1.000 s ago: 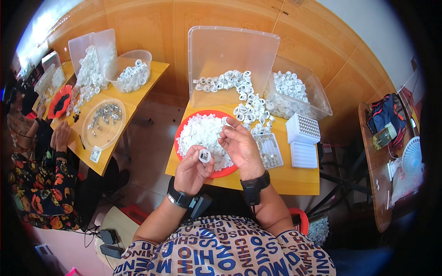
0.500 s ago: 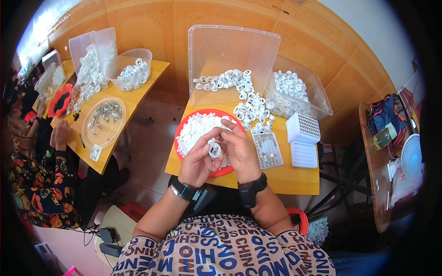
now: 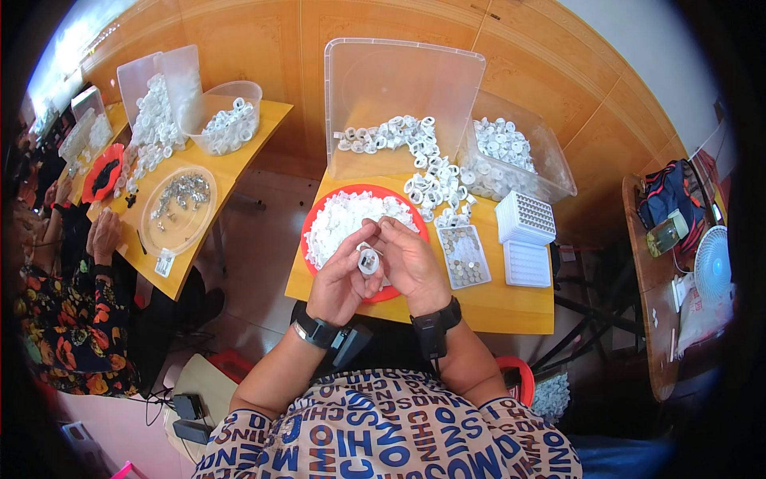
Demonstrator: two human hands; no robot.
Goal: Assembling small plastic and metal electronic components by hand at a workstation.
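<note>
Over the near edge of a red round tray [image 3: 304,252] heaped with small white plastic pieces [image 3: 341,226], my two hands meet. My left hand [image 3: 337,283] is closed on a small white round plastic part [image 3: 368,262] with a clear, ring-like face turned up. Close against it, my right hand [image 3: 412,270] has its fingers bent together, their tips nearly touching the left fingertips above the part. Whatever those right fingertips pinch is hidden or too small to name.
Loose white round parts [image 3: 435,180] trail from an upright clear lid [image 3: 405,88]. Beside them stand a clear bin [image 3: 558,172], a tray of small discs [image 3: 465,257] and stacked white trays [image 3: 527,219]. On the left table [image 3: 267,128], another person's hands [image 3: 104,235] rest near a shallow dish [image 3: 179,211].
The white round part has shifted slightly left and tilted within my left hand. My right fingers have bent in and their tips have drawn closer to my left fingertips.
</note>
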